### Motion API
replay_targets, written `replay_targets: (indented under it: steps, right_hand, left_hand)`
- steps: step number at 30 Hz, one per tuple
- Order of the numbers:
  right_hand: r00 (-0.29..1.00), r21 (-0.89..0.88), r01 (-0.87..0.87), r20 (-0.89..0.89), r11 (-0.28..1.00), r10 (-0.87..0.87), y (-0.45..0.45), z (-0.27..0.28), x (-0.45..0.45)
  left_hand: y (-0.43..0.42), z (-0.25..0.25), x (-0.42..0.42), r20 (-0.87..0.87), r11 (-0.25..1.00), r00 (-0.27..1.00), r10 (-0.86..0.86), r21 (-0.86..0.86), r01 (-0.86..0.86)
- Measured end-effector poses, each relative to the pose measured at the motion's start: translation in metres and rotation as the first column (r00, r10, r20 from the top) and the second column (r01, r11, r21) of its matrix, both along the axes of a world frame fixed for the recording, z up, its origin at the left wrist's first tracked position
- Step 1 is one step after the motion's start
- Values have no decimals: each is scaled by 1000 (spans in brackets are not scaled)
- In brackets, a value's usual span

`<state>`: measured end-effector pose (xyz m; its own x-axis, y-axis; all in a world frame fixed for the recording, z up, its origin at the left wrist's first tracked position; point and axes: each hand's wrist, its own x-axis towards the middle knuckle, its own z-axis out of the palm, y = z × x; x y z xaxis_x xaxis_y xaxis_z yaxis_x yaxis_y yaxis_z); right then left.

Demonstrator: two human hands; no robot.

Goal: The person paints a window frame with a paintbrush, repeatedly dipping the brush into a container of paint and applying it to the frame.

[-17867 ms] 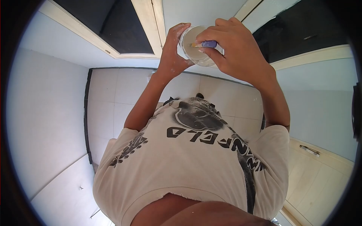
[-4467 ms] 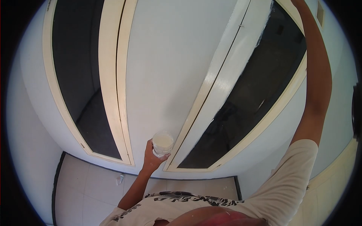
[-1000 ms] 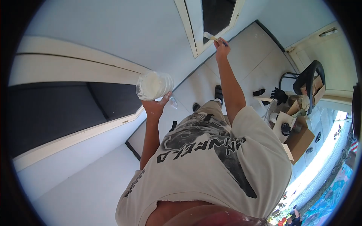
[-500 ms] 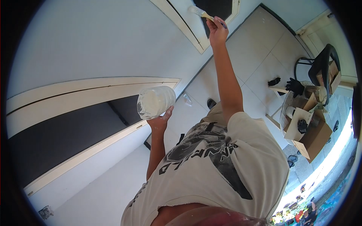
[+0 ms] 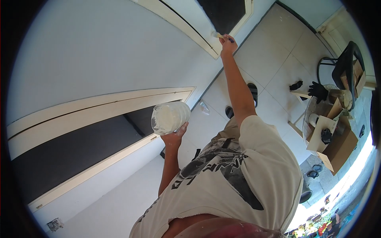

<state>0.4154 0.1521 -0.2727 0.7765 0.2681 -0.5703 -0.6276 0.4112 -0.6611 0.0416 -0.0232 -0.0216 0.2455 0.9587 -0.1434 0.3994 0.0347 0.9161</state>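
The brush (image 5: 217, 35) had come back down the white strip (image 5: 196, 22) of the far window: half a second earlier it lay higher along that strip, and now its bristles were near the bottom corner, just beside the dark glass (image 5: 223, 15). Whether they pressed on the surface was too small to tell. The right hand (image 5: 228, 46) was at the end of an outstretched arm, its fingers pinching the handle, whose dark end showed beyond them. For the work in hand, this seemed to put the stroke at the strip's lower end, where the glass edge probably called for care.

The left hand (image 5: 173, 137) had hardly altered its hold on the clear tub (image 5: 170, 118) of pale stuff. Its thumb lay along the tub's side; the other fingers were hidden behind it. The tub stayed well apart from the brush, in front of the nearer window (image 5: 85, 137).
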Motion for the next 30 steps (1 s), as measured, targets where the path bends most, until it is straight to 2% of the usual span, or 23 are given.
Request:
replay_targets:
  steps: [1, 2, 4, 5, 7, 10, 12, 14, 16, 17, 19, 20, 22, 24, 26, 27, 29, 30]
  right_hand:
    - [997, 28, -38, 72, 999, 36, -2, 22, 2]
    - [997, 25, -35, 69, 999, 33, -8, 44, 0]
    - [994, 368, -90, 91, 925, 60, -20, 81, 1]
    - [994, 364, -91, 91, 927, 61, -20, 89, 7]
    - [992, 584, -119, 104, 803, 72, -22, 100, 13]
    - [992, 535, -127, 67, 835, 108, -12, 49, 14]
    - [995, 511, -33, -68, 859, 79, -12, -12, 9]
    - [991, 349, 11, -128, 937, 37, -22, -51, 4]
    - [992, 112, 51, -122, 992, -38, -21, -53, 4]
    - [994, 130, 48, -108, 990, -34, -19, -38, 5]
    - [996, -174, 53, -55, 983, -64, -9, 0, 8]
    - [997, -165, 51, -43, 985, -58, -3, 22, 8]
    - [992, -96, 16, 128, 995, -4, 12, 76, 6]
    - [954, 45, -15, 300, 999, 1, 15, 163, 1]
    - [922, 191, -71, 388, 979, -9, 13, 237, 1]
    - [913, 203, -76, 407, 976, -13, 10, 267, 4]
    - [927, 488, -90, 359, 868, -106, 6, 308, 8]
    - [921, 494, -102, 375, 863, -106, 7, 314, 11]
  left_hand:
    - [0, -2, -1, -8, 1000, 1000, -6, 14, 6]
    - [0, -3, -2, -17, 1000, 1000, -12, 27, 12]
    - [-3, -2, 2, 19, 1000, 1000, 10, 22, -10]
    - [-4, -3, 4, 54, 999, 998, 37, 20, -38]
    - [-5, -5, 4, 54, 999, 998, 39, 29, -41]
    - [-9, -9, 0, 34, 999, 998, 49, 18, -50]
    - [-7, -10, 0, 35, 998, 998, 59, 17, -59]
    - [-7, -7, -1, -40, 997, 999, 18, 73, -15]
    - [-7, -12, -3, -12, 992, 1000, 29, 124, -27]
    - [-8, -12, -4, -14, 993, 1000, 26, 118, -24]
    - [-5, -13, -4, 0, 992, 1000, 26, 123, -26]
    - [-5, -11, -3, -14, 992, 1000, 24, 121, -22]
    - [-5, -9, -5, -9, 992, 1000, 24, 125, -23]
    - [-3, -9, -2, 9, 991, 1000, -4, 136, 3]
    - [-2, -10, 5, 99, 986, 995, 3, 167, -19]
    - [0, -9, 9, 168, 983, 986, 6, 181, -37]
    - [3, -5, 17, 211, 975, 978, -7, 219, -40]
    - [3, -3, 20, 234, 969, 972, -21, 244, -38]
